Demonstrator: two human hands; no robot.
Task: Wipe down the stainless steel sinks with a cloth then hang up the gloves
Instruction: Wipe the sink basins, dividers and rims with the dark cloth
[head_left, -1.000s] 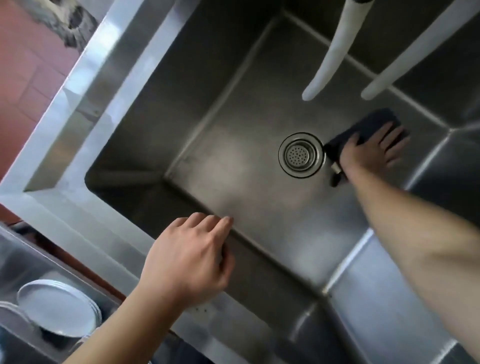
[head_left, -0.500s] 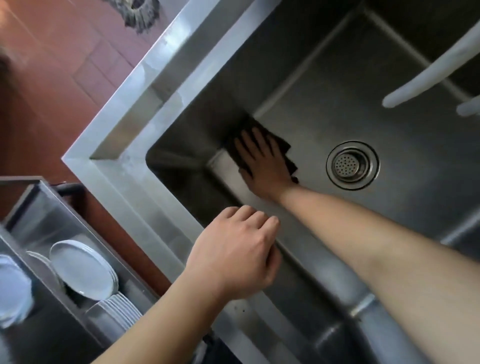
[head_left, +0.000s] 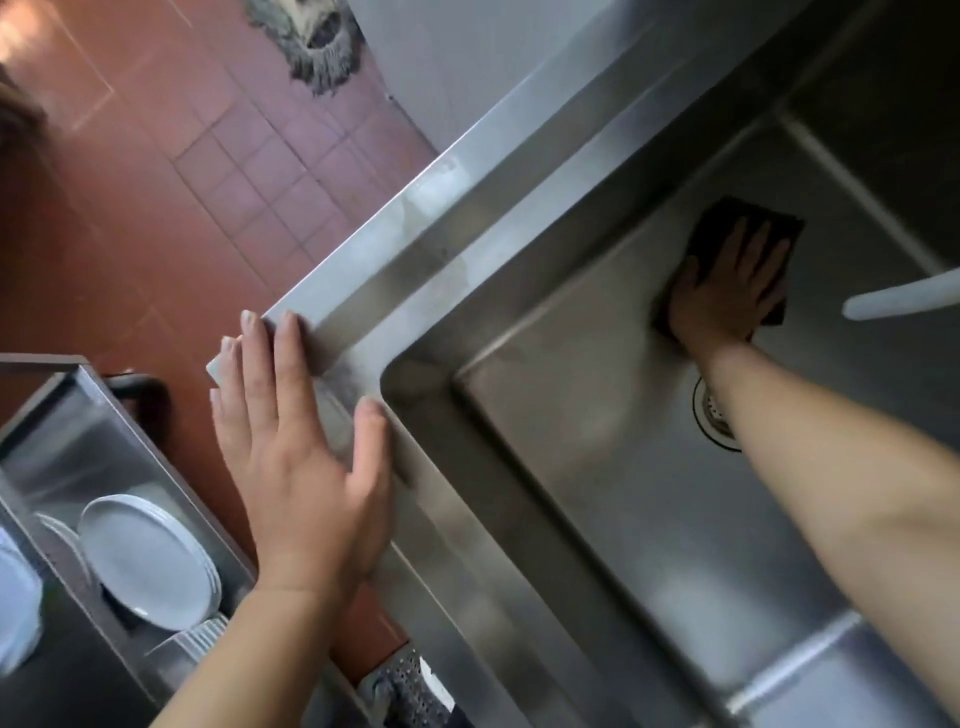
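A deep stainless steel sink (head_left: 613, 467) fills the right of the view. My right hand (head_left: 727, 296) lies flat, fingers spread, pressing a dark cloth (head_left: 727, 223) onto the sink floor near the far wall. My forearm crosses the round drain (head_left: 714, 415) and hides most of it. My left hand (head_left: 301, 457) rests flat and open on the near left corner of the sink's rim (head_left: 426, 249), holding nothing. A white glove finger (head_left: 904, 299) pokes in from the right edge above the basin.
Red tiled floor (head_left: 156, 234) lies left of the sink, with a mop head (head_left: 317, 41) at the top. A steel cart (head_left: 104, 415) at lower left holds stacked white plates (head_left: 150, 561). A perforated grey shoe (head_left: 405, 691) shows at the bottom.
My right hand has slid the cloth from the near left corner of the basin floor toward the far wall. My left hand has opened flat and shifted to the rim's corner. The view swung left.
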